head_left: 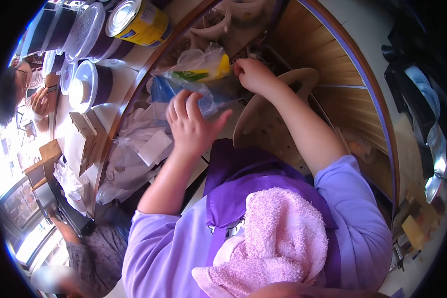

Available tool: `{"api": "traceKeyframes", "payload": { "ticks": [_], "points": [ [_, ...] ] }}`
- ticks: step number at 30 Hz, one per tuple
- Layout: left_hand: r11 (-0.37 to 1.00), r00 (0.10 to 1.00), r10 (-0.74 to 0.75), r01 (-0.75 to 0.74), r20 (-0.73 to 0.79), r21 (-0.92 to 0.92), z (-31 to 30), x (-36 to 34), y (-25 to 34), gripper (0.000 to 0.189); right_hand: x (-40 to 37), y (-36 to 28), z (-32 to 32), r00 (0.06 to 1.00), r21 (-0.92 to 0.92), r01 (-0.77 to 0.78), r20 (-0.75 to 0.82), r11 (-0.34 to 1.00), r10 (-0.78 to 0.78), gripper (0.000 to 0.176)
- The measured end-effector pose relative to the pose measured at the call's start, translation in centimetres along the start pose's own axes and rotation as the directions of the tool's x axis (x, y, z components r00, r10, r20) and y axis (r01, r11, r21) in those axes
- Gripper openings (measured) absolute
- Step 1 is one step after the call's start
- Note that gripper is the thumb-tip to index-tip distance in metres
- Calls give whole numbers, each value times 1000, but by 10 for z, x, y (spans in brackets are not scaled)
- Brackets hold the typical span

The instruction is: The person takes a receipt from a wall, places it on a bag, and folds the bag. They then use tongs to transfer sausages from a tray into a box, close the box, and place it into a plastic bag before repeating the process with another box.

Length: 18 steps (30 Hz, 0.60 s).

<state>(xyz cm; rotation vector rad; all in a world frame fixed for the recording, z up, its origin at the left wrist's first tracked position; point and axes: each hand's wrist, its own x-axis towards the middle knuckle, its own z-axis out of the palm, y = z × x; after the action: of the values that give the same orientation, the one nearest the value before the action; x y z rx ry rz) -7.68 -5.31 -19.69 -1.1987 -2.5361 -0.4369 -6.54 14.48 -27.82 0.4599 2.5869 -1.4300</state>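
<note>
Two hands bracket the clear plastic bag [214, 99] lying crosswise: left hand [191, 128] nearer, fingers [178, 105] spread apart on it, right hand [253, 74] fingers curled together at its far end.

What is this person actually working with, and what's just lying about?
In hand: blue plastic bag under the left hand; yellow-and-green packet by the right hand.
Lying about: yellow tin, lidded tubs, cardboard boxes, pink towel.
</note>
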Motion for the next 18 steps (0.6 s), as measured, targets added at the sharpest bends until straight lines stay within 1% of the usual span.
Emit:
{"api": "traceKeyframes", "payload": {
  "ticks": [1,2,3,4,5,6,7,8,9,10,11,12,14,16,18],
  "points": [
    [997,997,-70,69,-36,-33,5,-9,2,55,-6,-1,1,1000,-3,7,6,1000,-7,14],
    [988,988,-142,137,-66,-68,9,-17,3,61,-12,-2,4,999,36,44,-9,998,-44,14],
    [985,983,-174,174,-65,-16,13,-20,4,52,-15,-2,6,996,72,83,-26,994,-81,13],
    [983,981,-183,182,-70,-17,18,-25,-1,52,-14,-1,9,996,65,87,-20,994,-86,13],
    [983,983,-174,170,58,65,21,-32,-9,48,-15,1,14,985,92,170,-29,981,-168,14],
    [979,968,-170,145,187,142,18,-32,-12,45,-17,3,19,968,120,252,-41,960,-248,16],
    [972,965,-216,197,149,127,14,-31,-15,33,-18,6,23,968,116,253,-37,961,-250,16],
    [971,964,-221,204,149,127,6,-29,-19,33,-21,9,26,958,6,287,7,958,-287,20],
    [971,963,-213,191,164,141,-4,-29,-25,26,-24,11,29,946,-99,323,55,941,-318,24],
    [972,962,-205,177,182,157,-14,-29,-29,18,-26,11,31,946,-95,323,62,942,-318,24],
    [969,959,-223,198,173,149,-23,-28,-31,9,-28,11,33,968,-264,252,81,931,-239,30],
    [968,958,-228,203,175,150,-31,-27,-33,9,-29,12,34,984,-428,180,85,886,-159,35],
    [961,957,-222,182,185,209,-43,-26,-38,8,-30,13,36,987,-433,163,66,887,-150,37],
    [957,954,-234,193,185,217,-47,-26,-45,7,-31,13,38,989,-436,146,47,888,-139,39],
    [959,962,-212,172,169,227,-50,-26,-51,8,-32,10,37,980,-465,193,56,864,-189,31]
  ]
}}
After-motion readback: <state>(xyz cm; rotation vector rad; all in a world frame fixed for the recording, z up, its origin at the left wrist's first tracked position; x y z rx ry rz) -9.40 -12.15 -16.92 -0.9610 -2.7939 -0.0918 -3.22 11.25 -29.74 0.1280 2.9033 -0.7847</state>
